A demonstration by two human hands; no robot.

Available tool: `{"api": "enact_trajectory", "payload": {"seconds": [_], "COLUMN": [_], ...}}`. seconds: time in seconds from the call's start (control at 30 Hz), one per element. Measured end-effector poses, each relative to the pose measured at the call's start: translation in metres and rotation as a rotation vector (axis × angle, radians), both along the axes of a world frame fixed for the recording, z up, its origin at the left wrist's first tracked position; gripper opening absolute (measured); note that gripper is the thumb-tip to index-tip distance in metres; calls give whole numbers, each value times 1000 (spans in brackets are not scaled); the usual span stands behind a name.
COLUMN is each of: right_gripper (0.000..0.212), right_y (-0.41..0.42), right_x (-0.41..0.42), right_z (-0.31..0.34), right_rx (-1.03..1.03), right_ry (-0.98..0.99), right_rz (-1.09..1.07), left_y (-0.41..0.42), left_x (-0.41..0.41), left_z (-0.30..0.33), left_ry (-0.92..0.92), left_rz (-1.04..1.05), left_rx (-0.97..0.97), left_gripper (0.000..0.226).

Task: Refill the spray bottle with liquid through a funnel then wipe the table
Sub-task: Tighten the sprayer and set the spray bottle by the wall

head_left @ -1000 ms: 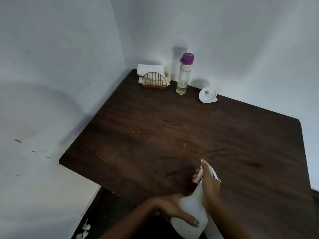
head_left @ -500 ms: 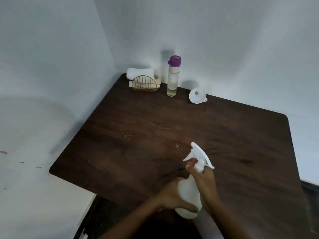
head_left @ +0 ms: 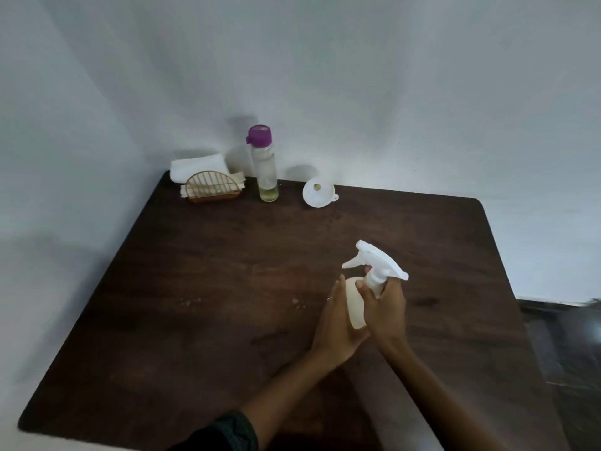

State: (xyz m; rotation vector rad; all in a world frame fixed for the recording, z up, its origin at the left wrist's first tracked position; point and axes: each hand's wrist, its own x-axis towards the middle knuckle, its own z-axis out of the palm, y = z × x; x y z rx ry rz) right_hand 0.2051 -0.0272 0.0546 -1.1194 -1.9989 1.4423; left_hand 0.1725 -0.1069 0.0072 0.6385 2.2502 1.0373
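Note:
A white spray bottle stands on the dark wooden table, a little right of the middle. My left hand cups the bottle's round body from the left. My right hand grips the neck just under the white trigger head. At the back edge stand a clear bottle with a purple cap, with a little yellowish liquid at its bottom, and a white funnel lying beside it. A folded white cloth sits in the far left corner.
A gold wire napkin holder with napkins stands in front of the cloth. White walls close the table's left and back sides. Small crumbs or spots lie on the table near my left hand. Dark floor shows to the right.
Both hands carried the spray bottle forward from the near edge to the table's middle. It now stands upright on the surface, and the camera view has tilted up.

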Motion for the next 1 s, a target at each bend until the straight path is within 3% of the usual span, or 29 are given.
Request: {"api": "enact_trajectory", "payload": {"seconds": [0.2, 0.5, 1.0], "right_gripper": [28, 28, 28], "right_y": [73, 167, 220], "right_x": [-52, -139, -197], "right_z": [3, -3, -12], "right_rx": [102, 76, 154], "right_ry": [-15, -28, -32], "right_rz": [46, 37, 141], "left_y": [58, 146, 193], "left_x": [-38, -108, -151], "left_z": [10, 3, -13], "left_ry": [121, 219, 323], "left_rz": [-154, -309, -262], "left_rx": [5, -195, -261], "left_gripper": [105, 101, 105]}}
